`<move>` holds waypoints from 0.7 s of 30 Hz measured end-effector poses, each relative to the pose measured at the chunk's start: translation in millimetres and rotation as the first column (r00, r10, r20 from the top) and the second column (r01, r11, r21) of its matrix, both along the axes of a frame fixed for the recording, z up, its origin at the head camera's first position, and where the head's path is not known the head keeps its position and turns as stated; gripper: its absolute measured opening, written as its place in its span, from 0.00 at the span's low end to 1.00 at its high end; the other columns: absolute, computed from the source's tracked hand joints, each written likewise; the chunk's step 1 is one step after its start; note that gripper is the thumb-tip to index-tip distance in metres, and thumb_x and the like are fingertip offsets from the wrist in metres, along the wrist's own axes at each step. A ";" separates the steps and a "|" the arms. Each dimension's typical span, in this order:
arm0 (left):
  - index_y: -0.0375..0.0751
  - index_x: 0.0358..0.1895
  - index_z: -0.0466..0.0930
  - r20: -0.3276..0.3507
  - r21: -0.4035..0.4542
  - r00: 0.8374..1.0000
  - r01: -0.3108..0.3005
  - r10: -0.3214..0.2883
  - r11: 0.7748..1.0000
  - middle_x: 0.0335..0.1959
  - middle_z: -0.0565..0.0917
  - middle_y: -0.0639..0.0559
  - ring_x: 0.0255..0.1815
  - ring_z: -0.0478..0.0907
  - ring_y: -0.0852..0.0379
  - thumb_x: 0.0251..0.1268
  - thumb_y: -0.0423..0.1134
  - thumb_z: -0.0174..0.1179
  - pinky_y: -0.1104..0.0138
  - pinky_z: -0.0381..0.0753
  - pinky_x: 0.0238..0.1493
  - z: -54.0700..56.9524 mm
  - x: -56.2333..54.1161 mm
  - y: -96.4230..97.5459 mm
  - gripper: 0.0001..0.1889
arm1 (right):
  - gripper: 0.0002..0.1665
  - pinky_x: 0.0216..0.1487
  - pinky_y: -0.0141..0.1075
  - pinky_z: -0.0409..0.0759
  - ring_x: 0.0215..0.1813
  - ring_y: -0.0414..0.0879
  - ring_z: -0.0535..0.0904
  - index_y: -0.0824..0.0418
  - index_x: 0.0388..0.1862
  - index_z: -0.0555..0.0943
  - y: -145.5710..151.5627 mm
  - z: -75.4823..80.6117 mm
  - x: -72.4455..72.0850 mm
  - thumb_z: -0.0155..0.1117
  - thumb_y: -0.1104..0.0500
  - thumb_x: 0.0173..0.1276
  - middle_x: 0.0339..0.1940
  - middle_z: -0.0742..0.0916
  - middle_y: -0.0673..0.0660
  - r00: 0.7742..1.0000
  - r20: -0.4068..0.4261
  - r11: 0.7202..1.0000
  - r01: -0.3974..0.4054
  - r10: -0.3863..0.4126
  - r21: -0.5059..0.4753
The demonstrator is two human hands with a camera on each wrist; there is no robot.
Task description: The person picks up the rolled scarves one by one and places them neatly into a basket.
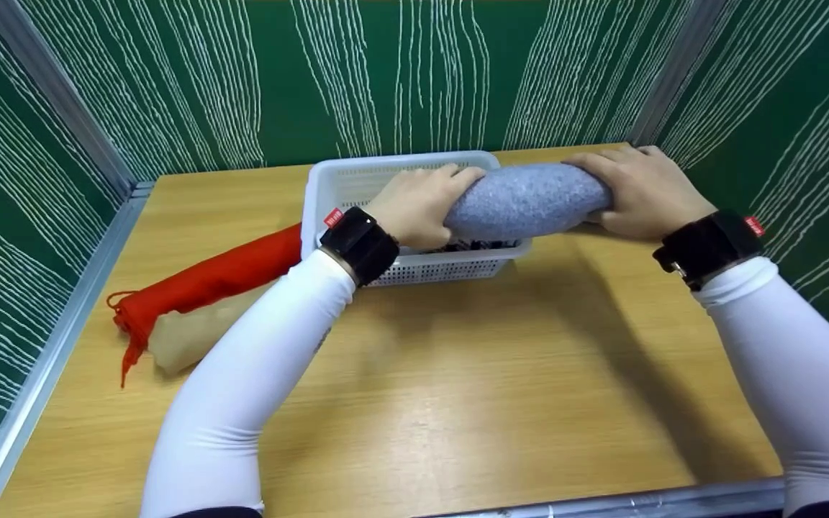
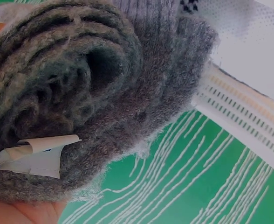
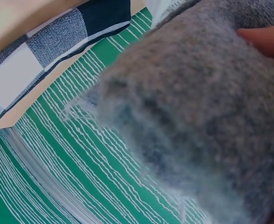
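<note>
A rolled grey woolly scarf (image 1: 529, 201) is held up level in front of me, over the right part of a white plastic basket (image 1: 436, 272). My left hand (image 1: 418, 208) grips its left end and my right hand (image 1: 645, 191) its right end, fingers bent over the top. In the left wrist view the scarf (image 2: 165, 84) shows its coiled end, with a white label (image 2: 39, 161) sticking out. Loose threads hang from the scarf (image 3: 188, 93) in the right wrist view. Black-and-white things in the basket are mostly hidden by the roll.
Left of the basket lie a rolled red fringed scarf (image 1: 213, 273) and a beige roll (image 1: 202, 327), partly behind my left arm. A checkered cloth (image 3: 58, 42) lies near the wall. Green walls (image 1: 414, 79) with white lines enclose the wooden table (image 1: 414, 403).
</note>
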State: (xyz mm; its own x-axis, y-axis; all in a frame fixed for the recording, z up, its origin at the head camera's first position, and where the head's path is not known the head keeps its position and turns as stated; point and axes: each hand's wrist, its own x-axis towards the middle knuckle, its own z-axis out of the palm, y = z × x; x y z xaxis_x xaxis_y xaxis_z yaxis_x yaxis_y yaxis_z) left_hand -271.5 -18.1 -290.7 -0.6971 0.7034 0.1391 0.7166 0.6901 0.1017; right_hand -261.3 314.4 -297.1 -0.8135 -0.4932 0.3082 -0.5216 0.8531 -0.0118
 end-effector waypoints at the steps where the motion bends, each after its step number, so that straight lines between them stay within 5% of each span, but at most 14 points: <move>1: 0.47 0.85 0.63 -0.002 0.001 1.000 0.000 0.000 1.000 0.75 0.78 0.43 0.71 0.80 0.41 0.61 0.39 0.74 0.47 0.77 0.77 0.0 -0.3 -1.4 0.47 | 0.43 0.68 0.71 0.72 0.72 0.69 0.78 0.55 0.76 0.78 -1.0 0.1 -0.4 0.82 0.54 0.61 0.72 0.84 0.68 1.000 -0.002 1.000 -0.002 0.002 0.000; 21: 0.51 0.86 0.61 0.043 0.012 0.998 -0.036 0.035 0.999 0.79 0.74 0.43 0.75 0.77 0.40 0.61 0.34 0.73 0.44 0.74 0.79 9.7 -5.2 -26.1 0.49 | 0.49 0.69 0.72 0.72 0.67 0.69 0.81 0.49 0.81 0.75 -21.4 2.5 -8.6 0.83 0.53 0.60 0.69 0.86 0.67 0.999 -0.008 0.999 -0.032 0.032 -0.027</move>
State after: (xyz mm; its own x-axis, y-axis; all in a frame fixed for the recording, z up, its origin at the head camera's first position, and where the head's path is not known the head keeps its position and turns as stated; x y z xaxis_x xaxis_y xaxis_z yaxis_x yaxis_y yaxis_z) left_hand -276.7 -44.2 -281.1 -0.7270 0.6765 0.1171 0.6865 0.7134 0.1407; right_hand -270.0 293.0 -294.6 -0.7952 -0.5103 0.3274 -0.5488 0.8354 -0.0308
